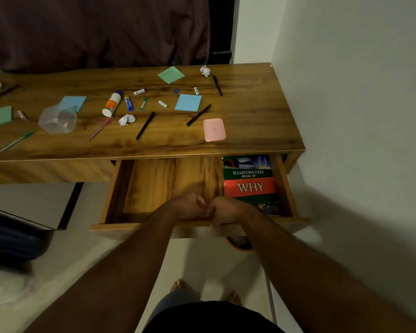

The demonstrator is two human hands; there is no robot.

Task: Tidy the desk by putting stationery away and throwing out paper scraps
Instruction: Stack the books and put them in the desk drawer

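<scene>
Your left hand (190, 205) and right hand (226, 210) meet, curled, at the drawer (154, 183) front; grip contents indiscernible. Stationery lies beyond on the counter (250, 111); nearest, the pink case (214, 129), straight ahead of your right.

Your hands: left hand (190, 206) and right hand (226, 211) meet, fingers curled, at the front edge of the open drawer (154, 186); grip blurred.
Drawer: a book (250, 180) titled "Illustrated Book of Why" lies at its right side.
Desk (250, 111): pink box (214, 130) near the front edge, black pens (145, 125), blue sticky pad (188, 102), green sticky pad (171, 75), glue bottle (112, 103), crumpled paper (126, 119), clear plastic cup (57, 118) on its side.
</scene>
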